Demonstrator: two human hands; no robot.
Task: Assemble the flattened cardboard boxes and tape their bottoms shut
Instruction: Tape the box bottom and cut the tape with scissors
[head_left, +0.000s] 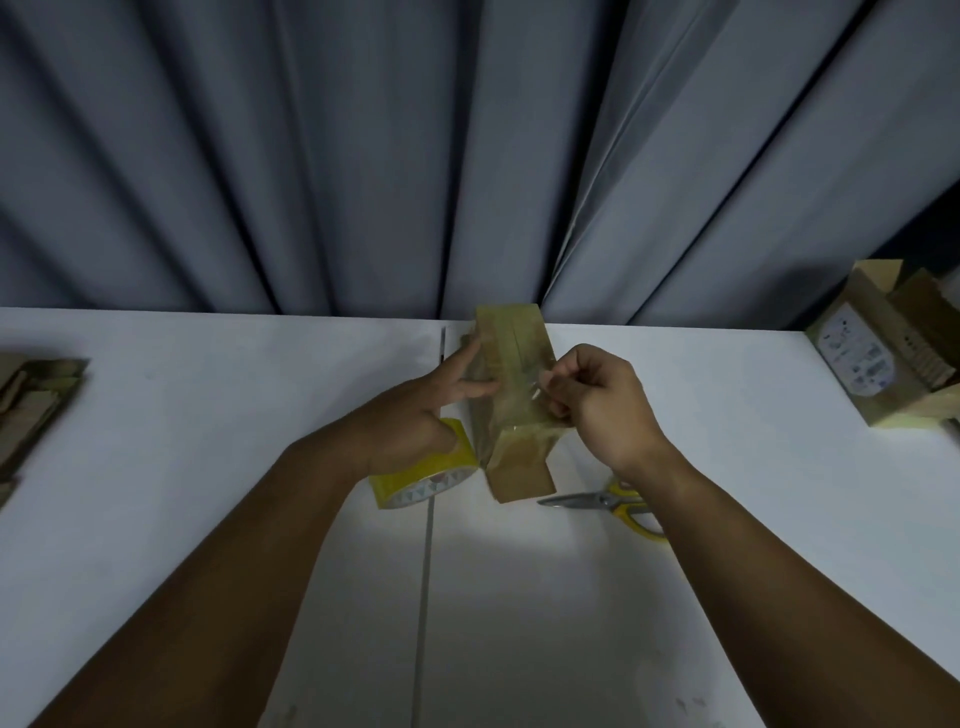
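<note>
A small brown cardboard box (511, 353) stands on the white table (260, 415) with its taped bottom facing up. My left hand (431, 410) rests straight fingers against the box's left side. My right hand (597, 400) pinches a strip of clear tape (530, 387) on the box's top right edge. A yellow tape roll (421, 480) lies under my left wrist, beside the box.
Yellow-handled scissors (608, 501) lie just right of the box, under my right wrist. A stack of flattened boxes (31, 400) sits at the left edge. Assembled boxes (883, 353) stand at the far right. A grey curtain (467, 156) hangs behind the table.
</note>
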